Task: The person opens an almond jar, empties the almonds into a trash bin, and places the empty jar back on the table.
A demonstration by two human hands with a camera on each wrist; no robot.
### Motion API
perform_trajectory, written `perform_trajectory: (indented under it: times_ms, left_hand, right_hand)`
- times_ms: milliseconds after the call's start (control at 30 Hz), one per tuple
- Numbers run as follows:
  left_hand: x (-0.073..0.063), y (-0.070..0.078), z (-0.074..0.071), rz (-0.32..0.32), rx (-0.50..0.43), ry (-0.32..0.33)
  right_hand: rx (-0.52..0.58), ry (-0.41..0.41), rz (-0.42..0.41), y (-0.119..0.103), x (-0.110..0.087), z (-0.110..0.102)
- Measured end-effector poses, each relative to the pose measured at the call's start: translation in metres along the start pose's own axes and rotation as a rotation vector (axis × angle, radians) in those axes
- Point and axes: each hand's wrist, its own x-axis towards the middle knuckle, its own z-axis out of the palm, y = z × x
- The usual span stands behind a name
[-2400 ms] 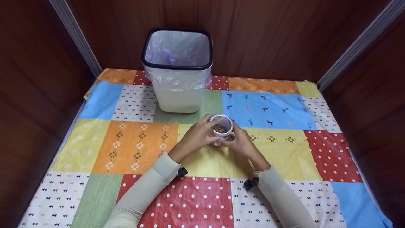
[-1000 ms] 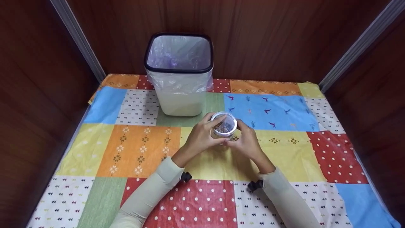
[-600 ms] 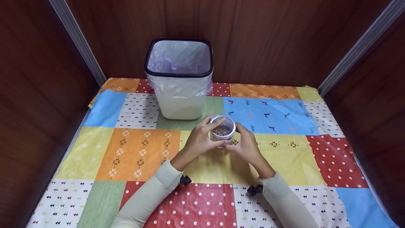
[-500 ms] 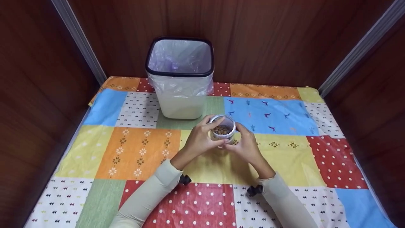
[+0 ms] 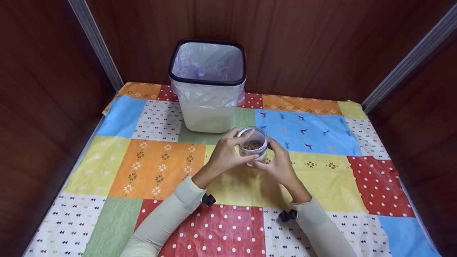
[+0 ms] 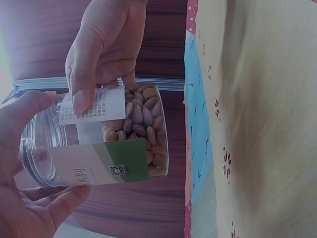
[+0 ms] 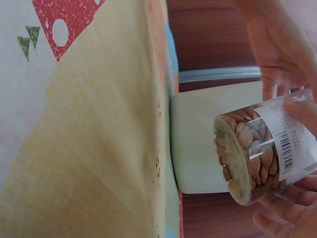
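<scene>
A clear round jar (image 5: 253,144) part-filled with almonds (image 7: 255,151) is held between both hands, its base above the tablecloth in the wrist views. My left hand (image 5: 226,153) grips the upper end, one finger lying across the top rim. Lower on the side, my right hand (image 5: 280,162) holds the jar, its thumb pressing on a white printed label (image 6: 109,104) in the left wrist view. A green and pale label (image 6: 124,161) shows there too, and the right wrist view shows a barcode. The palms hide part of the jar.
A white bin (image 5: 209,116) with a dark rim and clear liner stands behind the hands, left of the jar. The patchwork tablecloth (image 5: 157,167) covers the table. Dark wood panels (image 5: 303,46) enclose the back and sides.
Both hands keep their grip on the jar. Glare on its top, seen about a second ago, has faded, and the almonds show more plainly. The head view has shifted slightly.
</scene>
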Motion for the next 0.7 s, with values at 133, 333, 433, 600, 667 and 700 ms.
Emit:
perform_trajectory:
  times_ms: [133, 333, 433, 600, 667, 700]
  left_hand:
    - [0.0019, -0.0010, -0.0006, -0.005, -0.034, 0.012]
    - [0.0017, -0.0011, -0.0021, -0.024, -0.078, 0.016]
    - [0.0029, -0.0011, -0.0030, -0.029, -0.107, 0.024]
    - [0.0043, -0.0016, -0.0055, -0.051, -0.172, 0.047]
    - [0.0038, -0.0018, -0.0065, -0.077, -0.210, 0.048]
    - [0.0033, -0.0018, -0.0069, -0.093, -0.233, 0.046]
  right_hand:
    - [0.028, -0.002, -0.001, -0.0007, 0.0005, -0.0006]
    - [0.030, 0.015, -0.008, -0.0021, -0.0028, 0.0008]
    - [0.035, 0.035, -0.032, -0.0031, -0.0033, 0.0016]
    - [0.035, 0.067, -0.083, -0.0050, -0.0033, 0.0032]
    - [0.029, 0.077, -0.105, -0.0053, -0.0035, 0.0043]
    - [0.027, 0.081, -0.119, -0.0054, -0.0036, 0.0049]
